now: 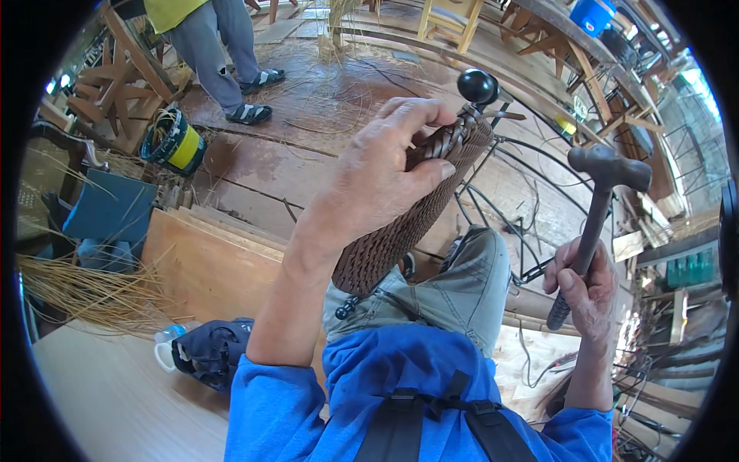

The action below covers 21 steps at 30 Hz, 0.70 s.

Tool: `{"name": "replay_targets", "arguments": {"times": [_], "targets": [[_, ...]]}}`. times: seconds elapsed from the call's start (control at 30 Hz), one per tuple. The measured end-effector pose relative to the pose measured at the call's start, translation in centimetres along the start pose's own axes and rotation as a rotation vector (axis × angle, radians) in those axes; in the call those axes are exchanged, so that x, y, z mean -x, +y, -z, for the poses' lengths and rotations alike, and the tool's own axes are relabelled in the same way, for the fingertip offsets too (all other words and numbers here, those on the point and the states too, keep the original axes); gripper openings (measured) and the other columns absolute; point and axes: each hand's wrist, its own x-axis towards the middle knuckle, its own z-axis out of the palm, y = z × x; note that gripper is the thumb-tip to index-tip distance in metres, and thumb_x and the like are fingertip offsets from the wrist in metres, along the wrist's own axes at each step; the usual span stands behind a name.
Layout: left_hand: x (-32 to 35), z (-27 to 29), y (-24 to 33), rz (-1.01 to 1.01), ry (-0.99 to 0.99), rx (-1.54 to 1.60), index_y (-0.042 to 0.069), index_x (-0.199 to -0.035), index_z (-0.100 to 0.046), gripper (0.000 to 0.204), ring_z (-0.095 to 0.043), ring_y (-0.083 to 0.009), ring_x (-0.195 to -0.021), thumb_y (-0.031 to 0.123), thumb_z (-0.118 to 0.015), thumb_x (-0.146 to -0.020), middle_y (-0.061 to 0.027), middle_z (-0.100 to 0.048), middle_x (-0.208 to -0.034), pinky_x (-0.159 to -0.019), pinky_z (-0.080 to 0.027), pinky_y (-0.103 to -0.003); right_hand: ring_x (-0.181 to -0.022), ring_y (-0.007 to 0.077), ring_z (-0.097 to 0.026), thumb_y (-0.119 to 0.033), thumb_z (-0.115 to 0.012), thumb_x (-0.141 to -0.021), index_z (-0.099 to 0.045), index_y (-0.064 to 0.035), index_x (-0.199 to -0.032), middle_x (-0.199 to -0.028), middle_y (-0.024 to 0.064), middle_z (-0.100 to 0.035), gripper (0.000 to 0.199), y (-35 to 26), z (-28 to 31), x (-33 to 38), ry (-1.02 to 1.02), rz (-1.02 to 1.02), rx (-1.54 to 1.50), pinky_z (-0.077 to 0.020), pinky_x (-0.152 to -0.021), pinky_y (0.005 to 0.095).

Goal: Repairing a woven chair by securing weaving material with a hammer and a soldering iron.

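Observation:
A dark brown woven panel [404,231] stands edge-up in front of me, over my lap. Its upper rim has a thick braided wrap, and a loose strand end sticks out at the far corner beside a shiny black ball knob [478,86]. My left hand [369,173] straddles this rim, thumb on the right face, with fingers curled over the braid near the knob. Part of the fingers is hidden behind the rim. At the right, my right hand [586,289] is closed around the lower handle of a hammer [596,212], whose metal head points up, apart from the panel.
Thin black metal rods [531,165] extend right of the panel. A wooden board [208,258], a bundle of cane strips [85,289] and a dark blue bag [215,350] lie at left. Beyond are a bucket [173,142] and a standing person [219,54]. A workbench [566,31] is far right.

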Motion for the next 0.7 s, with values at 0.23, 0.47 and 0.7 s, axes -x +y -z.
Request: {"name": "replay_targets", "arguments": {"times": [0.23, 0.47, 0.7], "targets": [[-0.3, 0.7, -0.9, -0.015, -0.028, 0.038, 0.003, -0.112, -0.051, 0.041, -0.051, -0.0096, -0.084, 0.000, -0.066, -0.074, -0.0015, -0.054, -0.095, -0.076, -0.045, -0.023, -0.056, 0.0059, -0.048, -0.018, -0.057, -0.085, -0.051, -0.0007, -0.100, -0.066, 0.0015, -0.052, 0.024, -3.8, -1.7, -2.0, -0.040, 0.020, 0.423, -0.0399, -0.053, 0.0207], [-0.1, 1.3, -1.8, 0.050, -0.121, 0.262, 0.000, -0.109, -0.051, 0.039, -0.049, -0.0076, -0.082, 0.005, -0.068, -0.074, -0.0015, -0.053, -0.093, -0.075, -0.043, -0.021, -0.059, 0.0116, -0.044, -0.026, -0.055, -0.088, -0.049, -0.0002, -0.105, -0.066, 0.0043, -0.048, 0.031, -7.6, -3.2, -3.3, -0.108, 0.042, 0.662, -0.0400, -0.057, 0.0264], [0.1, 1.4, -2.6, 0.051, -0.140, 0.375, 0.001, -0.110, -0.051, 0.039, -0.048, -0.0081, -0.080, 0.010, -0.068, -0.075, -0.0017, -0.052, -0.090, -0.072, -0.042, -0.021, -0.059, 0.0259, -0.052, -0.018, -0.052, -0.088, -0.048, -0.0018, -0.106, -0.067, 0.0128, -0.051, 0.025, -12.4, -6.3, -4.7, -0.153, -0.087, 0.951, -0.0415, -0.058, 0.0353]]}}
